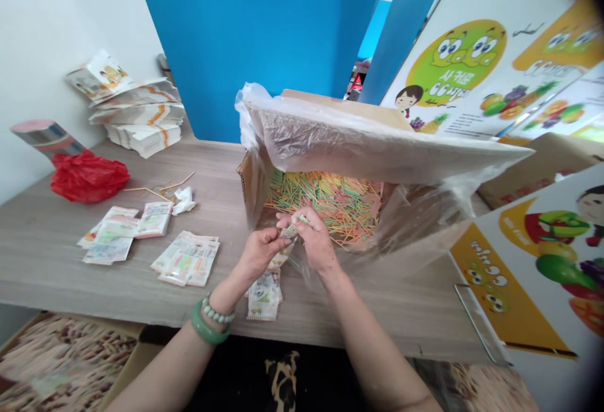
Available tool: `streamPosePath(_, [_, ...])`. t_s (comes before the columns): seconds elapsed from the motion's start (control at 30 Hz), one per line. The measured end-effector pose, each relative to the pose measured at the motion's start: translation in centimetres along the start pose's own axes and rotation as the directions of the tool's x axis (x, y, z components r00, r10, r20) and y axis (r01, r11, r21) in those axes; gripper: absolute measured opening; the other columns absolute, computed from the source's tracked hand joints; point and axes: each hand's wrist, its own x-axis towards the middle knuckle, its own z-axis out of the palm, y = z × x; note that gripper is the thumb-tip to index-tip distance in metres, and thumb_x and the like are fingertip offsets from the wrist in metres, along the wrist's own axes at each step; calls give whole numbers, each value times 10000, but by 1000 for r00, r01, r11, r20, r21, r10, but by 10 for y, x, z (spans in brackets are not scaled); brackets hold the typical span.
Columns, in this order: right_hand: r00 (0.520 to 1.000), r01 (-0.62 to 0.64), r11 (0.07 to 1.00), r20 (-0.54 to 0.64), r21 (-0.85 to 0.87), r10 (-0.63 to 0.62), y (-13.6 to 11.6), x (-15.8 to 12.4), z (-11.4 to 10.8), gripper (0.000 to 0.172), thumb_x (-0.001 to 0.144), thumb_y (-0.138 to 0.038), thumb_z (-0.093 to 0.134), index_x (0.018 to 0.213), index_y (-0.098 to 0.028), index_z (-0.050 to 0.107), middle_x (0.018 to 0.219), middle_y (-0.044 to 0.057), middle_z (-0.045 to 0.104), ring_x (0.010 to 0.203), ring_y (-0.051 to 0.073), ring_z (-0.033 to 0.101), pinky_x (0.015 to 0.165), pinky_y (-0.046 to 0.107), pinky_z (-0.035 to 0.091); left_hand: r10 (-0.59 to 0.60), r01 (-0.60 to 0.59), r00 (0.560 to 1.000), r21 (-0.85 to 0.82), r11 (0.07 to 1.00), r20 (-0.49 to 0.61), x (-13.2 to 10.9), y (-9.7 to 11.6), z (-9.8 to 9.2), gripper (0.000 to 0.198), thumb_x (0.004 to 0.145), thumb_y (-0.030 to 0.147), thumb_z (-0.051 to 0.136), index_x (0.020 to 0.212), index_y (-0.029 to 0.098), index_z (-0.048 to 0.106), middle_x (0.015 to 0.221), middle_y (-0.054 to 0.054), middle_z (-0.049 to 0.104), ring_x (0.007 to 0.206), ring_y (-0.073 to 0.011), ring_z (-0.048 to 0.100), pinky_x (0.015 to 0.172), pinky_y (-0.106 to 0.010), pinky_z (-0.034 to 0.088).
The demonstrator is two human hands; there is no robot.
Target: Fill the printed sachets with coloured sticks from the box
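Pinched in my left hand is a small clear printed packet, in front of the open box. Close beside it, my right hand is closed, and the tip of a pale green stick shows between its fingers at the packet; how many sticks it holds is hidden. Beyond both hands, many thin coloured sticks in green, yellow and pink lie loose in the cardboard box. Below my hands, several flat printed packets lie overlapping on the table.
Crumpled clear plastic lining hangs over the box's rim. Left on the table lie packet piles, a red plastic bag and stacked folded cartons. A blue panel stands behind; printed cartons stand right.
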Motion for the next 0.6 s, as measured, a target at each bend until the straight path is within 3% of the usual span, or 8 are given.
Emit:
streamPosePath(0.2, [985, -81, 967, 129, -241, 115, 8, 5, -13, 108, 863, -307, 535, 855, -227, 607, 1255, 78, 680, 1245, 222, 577, 1084, 440, 390, 56, -56, 998, 1, 998, 2, 8, -4, 3, 391, 753, 536, 706, 662, 158, 661, 675, -2, 617, 723, -168, 537, 684, -278, 439])
streamPosePath(0.27, [978, -88, 953, 159, -288, 138, 10, 6, -20, 201, 856, -326, 570, 1021, -255, 658, 1371, 64, 611, 1304, 217, 531, 1110, 430, 371, 40, -39, 999, -109, 993, 6, 10, -5, 0, 393, 757, 546, 711, 731, 154, 696, 746, -19, 664, 756, -172, 571, 726, -285, 459])
streamPosePath(0.37, [987, -103, 956, 88, -273, 131, 14, 4, -29, 436, 831, -343, 616, 1265, -307, 592, 1433, 39, 559, 1320, 211, 512, 1089, 402, 400, -9, 22, 999, -305, 952, 44, 11, -4, -6, 411, 754, 529, 735, 906, 147, 739, 863, -60, 722, 774, -174, 621, 755, -298, 487])
streamPosePath(0.43, [988, -140, 931, 15, -338, 155, 19, 2, -32, 383, 797, -310, 623, 1179, -286, 640, 1280, 39, 658, 1173, 220, 599, 999, 387, 458, -32, 50, 998, -363, 931, 55, 10, -4, -8, 442, 736, 520, 759, 962, 140, 747, 905, -85, 741, 765, -178, 638, 745, -302, 501])
streamPosePath(0.5, [978, -200, 873, -39, -446, 204, 24, -1, -31, 193, 764, -277, 603, 936, -244, 685, 971, 19, 723, 924, 207, 641, 867, 350, 486, -43, 57, 998, -382, 922, 45, 9, -3, -8, 452, 731, 514, 765, 977, 136, 752, 936, -98, 749, 773, -183, 649, 740, -306, 510])
streamPosePath(0.6, [971, -238, 811, -109, -534, 214, 28, -5, -21, 111, 750, -295, 554, 688, -219, 604, 674, -16, 609, 675, 168, 545, 699, 292, 433, -55, 60, 998, -392, 918, 26, 1, 0, -5, 409, 712, 455, 787, 974, 143, 755, 952, -92, 754, 820, -203, 660, 764, -324, 517])
